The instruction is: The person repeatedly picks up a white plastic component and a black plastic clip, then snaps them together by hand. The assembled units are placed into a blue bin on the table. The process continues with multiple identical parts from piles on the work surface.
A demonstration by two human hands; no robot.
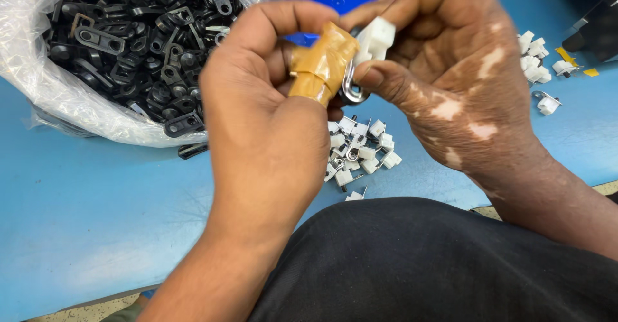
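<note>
White plastic clip (375, 39) with a small metal ring (351, 88) hanging under it sits between both hands, raised above the blue table (96, 193); the right hand (450, 71) closes on the clip, fingers over its top and thumb pressed under its lower edge; the left hand (270, 97) is curled in against it, its thumb wrapped in tan tape (322, 64) and pushed up to the ring, though whether it truly grips the ring cannot be told from here.

Risk lies first in that pinch, I judge; the clip is small and smooth, and the taped thumb has less feel, so too much push on the ring could pop the piece sideways out of the fingers; it would then drop into the loose heap of white clips (360, 155) directly below and be lost among parts that look alike. A tilted ring may also jam or bend rather than seat squarely.

Farther out, the left forearm lies near the plastic bag of black parts (129, 39); a wide elbow swing could drag its edge and spill pieces onto the table; another small group of white clips (534, 58) lies well apart at the right.
</note>
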